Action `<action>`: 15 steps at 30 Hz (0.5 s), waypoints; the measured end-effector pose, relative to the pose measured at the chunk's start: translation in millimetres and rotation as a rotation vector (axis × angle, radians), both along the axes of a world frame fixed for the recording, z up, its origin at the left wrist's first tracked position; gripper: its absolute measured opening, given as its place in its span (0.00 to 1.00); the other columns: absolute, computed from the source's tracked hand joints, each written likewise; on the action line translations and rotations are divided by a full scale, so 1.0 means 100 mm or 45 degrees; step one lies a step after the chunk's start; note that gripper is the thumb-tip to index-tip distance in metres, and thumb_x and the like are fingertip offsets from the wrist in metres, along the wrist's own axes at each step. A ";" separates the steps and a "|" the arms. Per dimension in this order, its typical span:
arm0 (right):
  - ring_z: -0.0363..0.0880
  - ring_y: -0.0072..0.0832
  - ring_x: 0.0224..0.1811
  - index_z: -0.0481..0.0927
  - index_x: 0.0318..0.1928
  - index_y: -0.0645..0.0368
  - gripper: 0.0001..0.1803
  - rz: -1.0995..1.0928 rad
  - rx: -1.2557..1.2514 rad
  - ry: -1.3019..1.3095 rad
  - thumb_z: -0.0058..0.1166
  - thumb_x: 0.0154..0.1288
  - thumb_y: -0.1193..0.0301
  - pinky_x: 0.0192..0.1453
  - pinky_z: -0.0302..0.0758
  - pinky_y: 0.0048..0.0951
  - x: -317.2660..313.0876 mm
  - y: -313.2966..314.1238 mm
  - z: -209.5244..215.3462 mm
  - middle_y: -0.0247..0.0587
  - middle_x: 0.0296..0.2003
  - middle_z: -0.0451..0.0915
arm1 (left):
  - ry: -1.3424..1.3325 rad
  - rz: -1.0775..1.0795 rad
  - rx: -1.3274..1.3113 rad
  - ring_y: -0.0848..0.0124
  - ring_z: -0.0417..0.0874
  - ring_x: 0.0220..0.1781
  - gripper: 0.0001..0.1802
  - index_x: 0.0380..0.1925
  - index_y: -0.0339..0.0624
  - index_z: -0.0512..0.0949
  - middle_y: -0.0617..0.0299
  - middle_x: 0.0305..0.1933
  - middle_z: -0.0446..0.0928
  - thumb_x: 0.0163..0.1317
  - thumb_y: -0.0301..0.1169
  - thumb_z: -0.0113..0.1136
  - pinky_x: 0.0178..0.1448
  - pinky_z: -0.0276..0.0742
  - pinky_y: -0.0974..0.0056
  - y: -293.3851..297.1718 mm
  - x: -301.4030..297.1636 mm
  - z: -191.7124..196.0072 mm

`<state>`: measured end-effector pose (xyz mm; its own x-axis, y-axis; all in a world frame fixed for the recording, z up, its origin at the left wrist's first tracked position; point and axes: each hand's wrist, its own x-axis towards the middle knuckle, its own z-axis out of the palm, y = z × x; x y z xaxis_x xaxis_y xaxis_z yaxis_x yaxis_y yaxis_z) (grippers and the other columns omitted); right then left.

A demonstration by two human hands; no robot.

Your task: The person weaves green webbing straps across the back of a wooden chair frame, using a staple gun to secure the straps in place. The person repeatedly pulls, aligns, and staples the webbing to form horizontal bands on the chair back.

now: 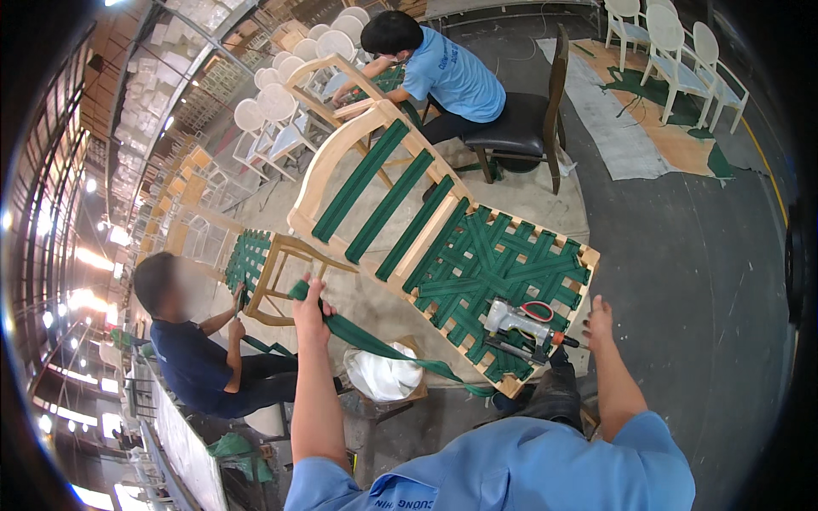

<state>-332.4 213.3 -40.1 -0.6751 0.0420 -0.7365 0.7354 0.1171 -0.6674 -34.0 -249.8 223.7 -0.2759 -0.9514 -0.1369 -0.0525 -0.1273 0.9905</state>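
In front of me stands a pale wooden chair frame (308,189) with three green bands across its back. Green webbing (477,268) is woven over its seat. My left hand (312,308) is closed on a green webbing strap (388,351), raised left of the chair. The strap runs down to the near left corner of the seat. My right hand (599,322) is beside the right edge of the seat, fingers apart, holding nothing. A grey staple gun (517,322) lies on the woven webbing, with red-handled scissors (537,312) on top of it.
A co-worker in navy (192,349) handles webbing on another chair (281,277) at left. Another in light blue (460,81) works at the far side, seated on a dark padded chair (507,132). A white sack (383,375) stands below the strap. White chairs (669,51) stand far right.
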 end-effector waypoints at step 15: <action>0.80 0.34 0.62 0.64 0.78 0.65 0.31 0.464 -0.403 -0.054 0.54 0.83 0.66 0.67 0.75 0.34 -0.41 0.11 -0.38 0.45 0.64 0.80 | -0.251 -0.077 -0.050 0.73 0.72 0.16 0.14 0.41 0.44 0.82 0.67 0.24 0.74 0.71 0.42 0.72 0.23 0.77 0.63 -0.36 -1.26 0.01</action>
<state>-373.2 224.4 -78.1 -0.5734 -0.4223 -0.7020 0.7114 0.1683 -0.6823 -159.9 -285.6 224.7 -0.3045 -0.9395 -0.1570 -0.2524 -0.0793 0.9644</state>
